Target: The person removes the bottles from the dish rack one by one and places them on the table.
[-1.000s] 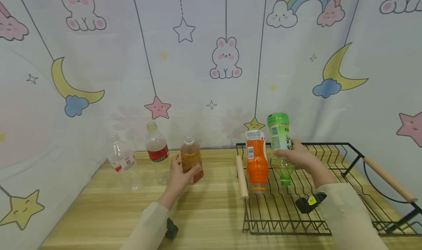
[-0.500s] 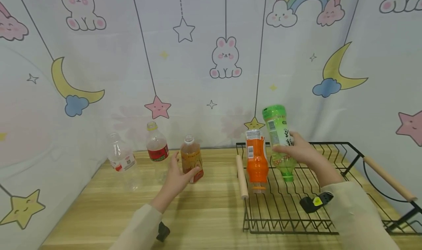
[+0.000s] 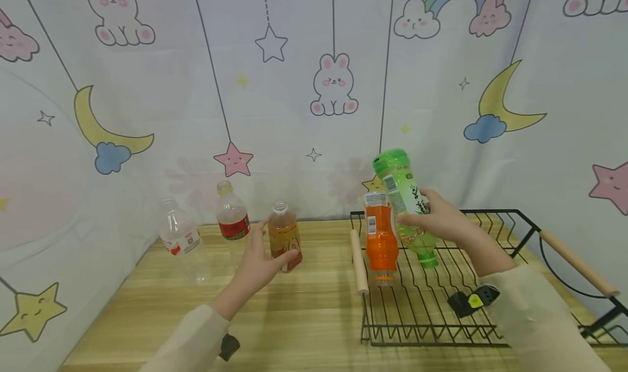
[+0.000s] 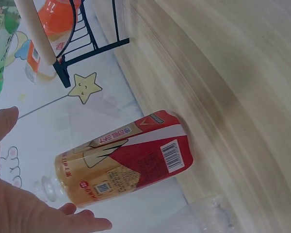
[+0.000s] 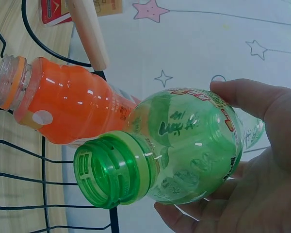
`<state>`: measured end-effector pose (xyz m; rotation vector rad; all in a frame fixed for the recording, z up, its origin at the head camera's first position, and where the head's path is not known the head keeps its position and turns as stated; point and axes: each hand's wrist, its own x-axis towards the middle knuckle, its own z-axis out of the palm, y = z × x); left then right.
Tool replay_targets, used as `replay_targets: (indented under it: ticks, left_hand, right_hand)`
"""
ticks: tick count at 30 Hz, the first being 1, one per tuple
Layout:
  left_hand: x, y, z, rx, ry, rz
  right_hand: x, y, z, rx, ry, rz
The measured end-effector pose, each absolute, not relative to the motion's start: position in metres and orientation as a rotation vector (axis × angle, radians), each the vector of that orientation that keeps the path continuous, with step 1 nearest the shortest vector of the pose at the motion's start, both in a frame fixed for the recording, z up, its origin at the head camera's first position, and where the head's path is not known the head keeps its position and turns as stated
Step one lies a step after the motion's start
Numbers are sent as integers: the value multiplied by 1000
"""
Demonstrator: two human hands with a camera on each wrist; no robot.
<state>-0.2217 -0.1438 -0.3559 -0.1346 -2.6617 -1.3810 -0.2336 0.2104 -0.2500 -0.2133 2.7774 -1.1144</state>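
Green bottle (image 3: 408, 211), over the wire rack (image 3: 427, 301): I see a barcode (image 3: 390, 184), black brush-style characters (image 3: 418, 197) and red lettering (image 5: 227, 119), words illegible to me.
Orange bottle (image 3: 382, 244), left part of the wire rack: a barcode (image 3: 371, 225); its small print blurs on my feed.
Amber-and-red bottle (image 4: 128, 160), left of the wire rack: I make out a barcode (image 4: 172, 156), a QR code (image 4: 104, 187) and Chinese characters too blurred to read.
Red-labelled bottle (image 3: 233, 219), farther left of the wire rack: print too small for me.
Clear bottle (image 3: 180, 230), farthest left of the wire rack: likewise too small.
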Motion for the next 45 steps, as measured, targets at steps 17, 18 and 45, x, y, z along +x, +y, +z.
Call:
replay_targets:
  ticks: [17,18,45]
  left_hand:
    - [-206,-140,-334,-418,-2636,-1118]
    - [-205,-139,-333,-436,-2630,-1094]
    - [-187,-124,-304,-729,-2483,-473]
  right_hand:
    - [-224,194,-238,-332,2777,-1006]
    - [-223,193,-237,-332,2777,-996]
    - [-208,168,-227,-585,2720,-897]
